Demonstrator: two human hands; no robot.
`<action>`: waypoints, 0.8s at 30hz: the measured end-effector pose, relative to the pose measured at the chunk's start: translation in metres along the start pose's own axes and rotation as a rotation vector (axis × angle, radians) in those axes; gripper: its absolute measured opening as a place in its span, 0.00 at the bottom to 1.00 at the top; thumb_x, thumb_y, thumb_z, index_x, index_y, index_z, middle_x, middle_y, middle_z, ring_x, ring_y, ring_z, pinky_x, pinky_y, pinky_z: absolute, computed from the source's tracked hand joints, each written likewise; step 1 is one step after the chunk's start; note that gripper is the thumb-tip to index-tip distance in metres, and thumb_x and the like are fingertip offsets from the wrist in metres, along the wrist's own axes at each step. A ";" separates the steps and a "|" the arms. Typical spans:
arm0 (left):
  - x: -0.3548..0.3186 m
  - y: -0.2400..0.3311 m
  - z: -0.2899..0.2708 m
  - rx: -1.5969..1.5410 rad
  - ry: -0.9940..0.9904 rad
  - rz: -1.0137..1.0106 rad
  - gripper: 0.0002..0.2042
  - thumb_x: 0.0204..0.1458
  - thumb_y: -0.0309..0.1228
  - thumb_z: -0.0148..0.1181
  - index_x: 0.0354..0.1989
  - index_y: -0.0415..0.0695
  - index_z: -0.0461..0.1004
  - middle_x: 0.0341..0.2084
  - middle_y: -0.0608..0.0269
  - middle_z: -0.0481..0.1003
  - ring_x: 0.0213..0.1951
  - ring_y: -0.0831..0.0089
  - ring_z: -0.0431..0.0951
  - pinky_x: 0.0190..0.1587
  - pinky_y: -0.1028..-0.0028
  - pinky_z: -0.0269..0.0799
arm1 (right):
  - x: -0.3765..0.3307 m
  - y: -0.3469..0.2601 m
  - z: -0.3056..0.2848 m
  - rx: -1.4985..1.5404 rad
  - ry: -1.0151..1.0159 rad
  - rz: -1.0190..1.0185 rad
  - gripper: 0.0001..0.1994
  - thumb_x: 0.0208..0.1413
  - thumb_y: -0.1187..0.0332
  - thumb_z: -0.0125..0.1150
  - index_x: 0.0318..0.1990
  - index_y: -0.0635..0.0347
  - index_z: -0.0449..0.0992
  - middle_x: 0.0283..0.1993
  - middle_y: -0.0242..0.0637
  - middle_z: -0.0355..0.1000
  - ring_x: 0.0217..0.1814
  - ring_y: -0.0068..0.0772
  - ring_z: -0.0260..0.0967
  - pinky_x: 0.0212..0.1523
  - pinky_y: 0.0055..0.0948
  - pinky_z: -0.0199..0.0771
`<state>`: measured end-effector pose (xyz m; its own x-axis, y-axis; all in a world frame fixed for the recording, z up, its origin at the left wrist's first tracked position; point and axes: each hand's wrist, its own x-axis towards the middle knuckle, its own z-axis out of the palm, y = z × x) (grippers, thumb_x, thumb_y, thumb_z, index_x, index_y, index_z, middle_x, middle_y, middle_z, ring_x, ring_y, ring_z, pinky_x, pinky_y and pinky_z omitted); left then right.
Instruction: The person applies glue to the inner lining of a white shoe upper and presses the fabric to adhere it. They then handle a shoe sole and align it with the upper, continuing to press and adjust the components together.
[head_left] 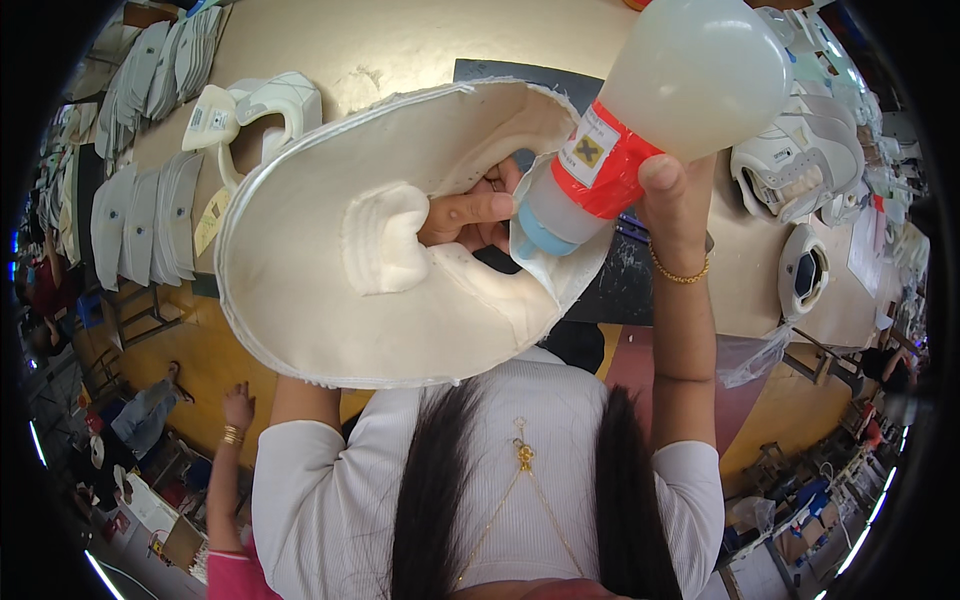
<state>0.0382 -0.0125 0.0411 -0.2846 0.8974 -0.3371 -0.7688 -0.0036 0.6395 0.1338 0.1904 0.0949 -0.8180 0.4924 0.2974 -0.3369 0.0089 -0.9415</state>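
A cream shoe upper [290,250], its lining side facing up, is spread over my left forearm. My left hand [465,215] comes up through its opening, with thumb and fingers closed on the upper near the edge. A translucent squeeze bottle [700,75] with pale liquid, a red band and a blue cap is in my right hand [665,195]. It is tipped cap-down, the nozzle by a flap of the upper, close to my left fingertips. Whether liquid is flowing cannot be made out.
A dark board [610,290] lies on the tan table [380,40] under the work. Stacks of white shoe pieces [145,215] stand at the left, with more shoe uppers [800,150] at the right. Another person's arm [228,480] in a pink sleeve is at lower left.
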 end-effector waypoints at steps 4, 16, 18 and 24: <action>0.000 0.002 0.010 -0.036 0.025 0.011 0.08 0.57 0.24 0.58 0.42 0.36 0.70 0.30 0.55 0.77 0.32 0.68 0.82 0.38 0.69 0.85 | -0.001 0.000 -0.001 0.009 -0.010 0.034 0.34 0.40 0.43 0.76 0.43 0.66 0.75 0.40 0.35 0.76 0.41 0.27 0.75 0.40 0.26 0.76; 0.008 -0.010 -0.008 -0.450 -0.212 0.047 0.26 0.59 0.28 0.54 0.66 0.41 0.56 0.61 0.50 0.64 0.64 0.55 0.64 0.65 0.49 0.63 | -0.050 0.029 -0.061 -0.221 -0.072 0.028 0.49 0.38 0.33 0.69 0.56 0.68 0.63 0.52 0.43 0.70 0.52 0.49 0.72 0.50 0.48 0.77; 0.011 -0.013 -0.011 -0.535 -0.241 0.033 0.26 0.60 0.29 0.52 0.66 0.41 0.56 0.61 0.50 0.64 0.64 0.55 0.63 0.66 0.48 0.60 | -0.056 0.030 -0.065 -0.025 -0.177 -0.033 0.51 0.37 0.37 0.72 0.60 0.67 0.59 0.58 0.47 0.66 0.55 0.56 0.71 0.52 0.54 0.77; 0.015 -0.014 -0.003 -0.515 -0.180 0.048 0.26 0.62 0.31 0.52 0.67 0.41 0.55 0.62 0.51 0.63 0.65 0.58 0.63 0.67 0.52 0.60 | -0.044 0.010 -0.031 0.377 -0.276 -0.277 0.48 0.35 0.40 0.76 0.56 0.67 0.61 0.53 0.44 0.66 0.52 0.55 0.73 0.53 0.48 0.76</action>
<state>0.0433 -0.0003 0.0251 -0.2588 0.9520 -0.1633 -0.9511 -0.2217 0.2148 0.1814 0.1958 0.0672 -0.7496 0.2684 0.6051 -0.6599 -0.2319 -0.7147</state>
